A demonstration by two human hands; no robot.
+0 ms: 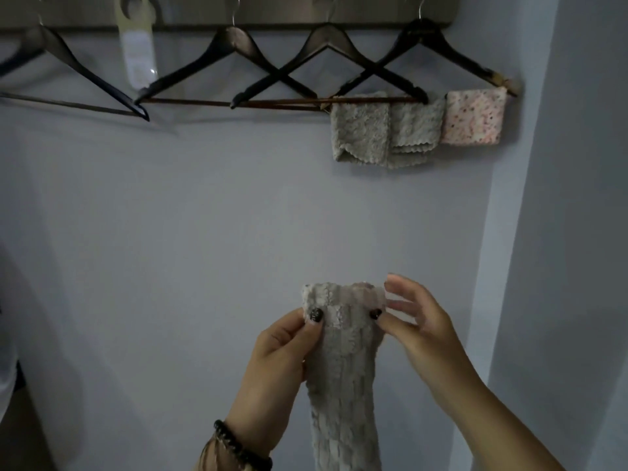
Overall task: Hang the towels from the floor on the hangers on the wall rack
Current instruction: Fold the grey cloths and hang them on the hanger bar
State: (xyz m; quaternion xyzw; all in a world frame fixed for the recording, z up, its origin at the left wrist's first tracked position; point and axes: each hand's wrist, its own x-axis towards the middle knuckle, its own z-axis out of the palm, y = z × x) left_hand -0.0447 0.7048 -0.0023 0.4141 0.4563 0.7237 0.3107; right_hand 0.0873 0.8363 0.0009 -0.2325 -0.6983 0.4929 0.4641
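Note:
A grey knitted towel (343,379) hangs down in front of me, low in the middle of the view. My left hand (282,355) pinches its top left corner and my right hand (418,321) pinches its top right corner. Above on the wall rack (272,20) hang several dark hangers (234,69). The rightmost hanger (452,56) carries a folded grey towel (384,130) and a pink speckled towel (472,117) over its bar. The other hangers' bars are bare. The floor is out of view.
A pale door-hanger tag (136,42) dangles from the rack at the upper left. The plain grey wall (170,232) fills the background, and a wall corner (516,232) juts out on the right, close to the rightmost hanger.

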